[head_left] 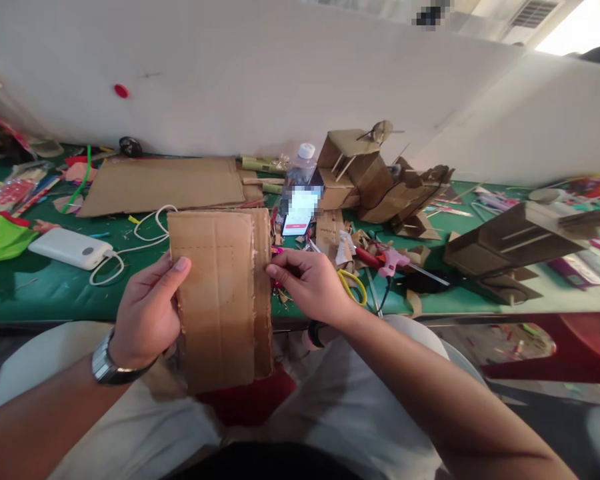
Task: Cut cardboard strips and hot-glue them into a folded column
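Observation:
In front of my lap, a piece of brown cardboard (217,300) is held upright, its right edge torn and a second layer showing along that side. My left hand (153,307) grips its left edge, thumb on the front face and fingers behind. At the right edge, the thumb and forefinger of my right hand (305,277) pinch the cardboard's border. Close behind my right hand lie yellow-handled scissors (354,287) and a pink glue gun (393,262) with a glue stick in it. A lit phone (300,217) leans against a clear bottle (305,160) beyond the cardboard.
The green-covered table (145,293) carries a white power bank (71,248) with a cable and a flat cardboard sheet (170,183). Cardboard constructions (350,163) with sticks stand at the back; another construction (505,243) lies right. A red chair (580,347) is at lower right.

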Demonstrator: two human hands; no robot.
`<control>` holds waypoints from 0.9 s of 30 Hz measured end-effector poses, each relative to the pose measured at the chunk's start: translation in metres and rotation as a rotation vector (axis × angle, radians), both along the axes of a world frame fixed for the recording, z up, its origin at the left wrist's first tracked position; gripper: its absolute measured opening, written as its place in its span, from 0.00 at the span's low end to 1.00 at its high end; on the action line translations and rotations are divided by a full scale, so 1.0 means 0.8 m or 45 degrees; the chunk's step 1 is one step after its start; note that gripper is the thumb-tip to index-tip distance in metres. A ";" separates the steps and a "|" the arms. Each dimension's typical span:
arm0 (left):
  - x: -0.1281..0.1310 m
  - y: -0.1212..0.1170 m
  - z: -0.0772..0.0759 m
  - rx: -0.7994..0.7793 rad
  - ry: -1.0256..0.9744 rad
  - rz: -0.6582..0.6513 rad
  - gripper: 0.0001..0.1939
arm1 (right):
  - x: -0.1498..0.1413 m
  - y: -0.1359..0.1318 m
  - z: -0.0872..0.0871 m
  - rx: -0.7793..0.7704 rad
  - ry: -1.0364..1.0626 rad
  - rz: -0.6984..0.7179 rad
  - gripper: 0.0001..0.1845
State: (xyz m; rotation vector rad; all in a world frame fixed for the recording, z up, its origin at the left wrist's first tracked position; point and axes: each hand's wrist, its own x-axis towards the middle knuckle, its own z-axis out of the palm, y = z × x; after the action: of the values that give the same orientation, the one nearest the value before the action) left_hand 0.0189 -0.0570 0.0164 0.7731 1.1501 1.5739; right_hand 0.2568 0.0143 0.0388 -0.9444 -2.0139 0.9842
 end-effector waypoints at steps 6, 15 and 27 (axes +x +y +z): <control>0.003 0.002 0.003 0.043 -0.015 0.009 0.13 | -0.001 -0.002 -0.007 0.101 -0.014 -0.015 0.13; -0.005 0.011 -0.005 0.087 -0.010 0.066 0.08 | -0.006 -0.023 -0.028 -0.193 0.250 -0.136 0.16; 0.005 0.011 -0.020 0.119 0.069 0.050 0.13 | -0.009 -0.026 -0.039 -0.014 0.010 -0.239 0.08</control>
State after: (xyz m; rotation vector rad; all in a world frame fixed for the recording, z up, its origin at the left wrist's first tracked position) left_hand 0.0231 -0.0485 0.0005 0.8640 1.1432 1.6580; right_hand 0.2500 -0.0069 0.0074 -1.1112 -1.8764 0.8952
